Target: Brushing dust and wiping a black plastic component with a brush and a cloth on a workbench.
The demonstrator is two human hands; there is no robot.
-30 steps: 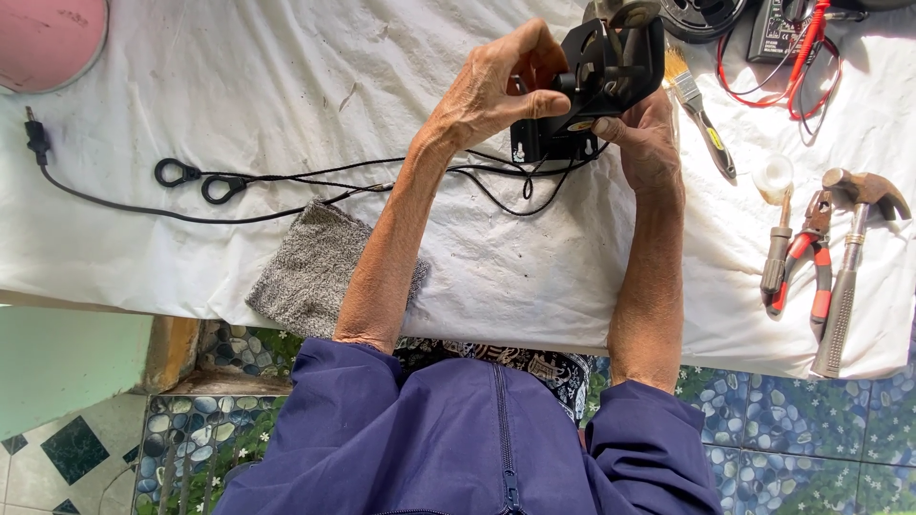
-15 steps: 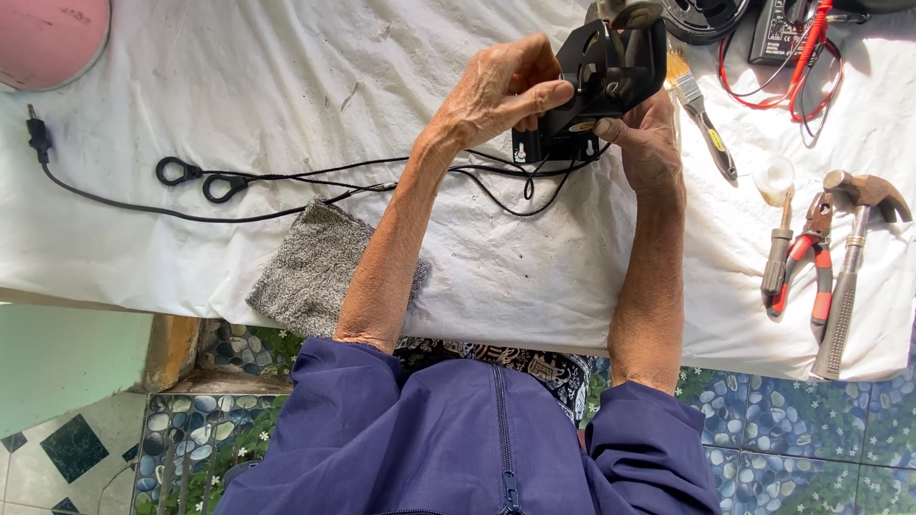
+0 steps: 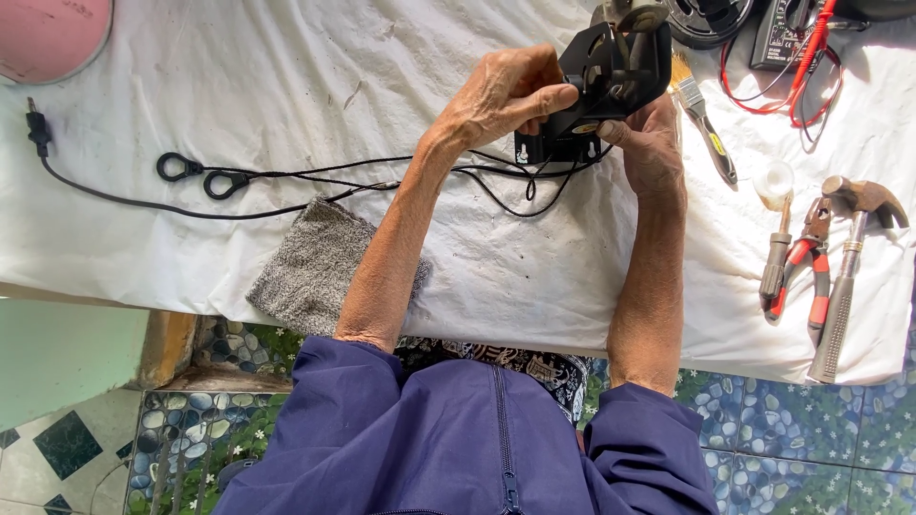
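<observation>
Assembly: black motor housing [image 3: 599, 86], held up off the white cloth [image 3: 286, 86] at its far edge, with a metal shaft end at the top and black wires trailing from its underside.
Left hand: left hand [image 3: 501, 95] closed over the housing's left side, thumb laid across its front face.
Right hand: right hand [image 3: 647, 143] cupping the housing from below and to the right, thumb tip pressed at a small brass-coloured spot on its lower front.
Progress: housing looks bare, with no cover or blade on it; both hands are occupied with holding and fingering it, and no tool is in hand, so the work appears to be at an inspection or mid-disassembly stage, with any refitting not yet done.
Cord: black power cord [image 3: 286, 195] running left from the housing across the cloth, through two loops, to a plug [image 3: 38, 126] well apart at the left.
Towel: grey towel [image 3: 320, 267] below-left of the housing, at the cloth's near edge.
Tools: paintbrush [image 3: 701, 114] just right of the housing; screwdriver [image 3: 775, 257], red-handled pliers [image 3: 811, 272] and hammer [image 3: 849, 267] farther right, all lying untouched.
Meter: dark meter with red leads [image 3: 792, 57] right of the housing, at the cloth's far edge.
</observation>
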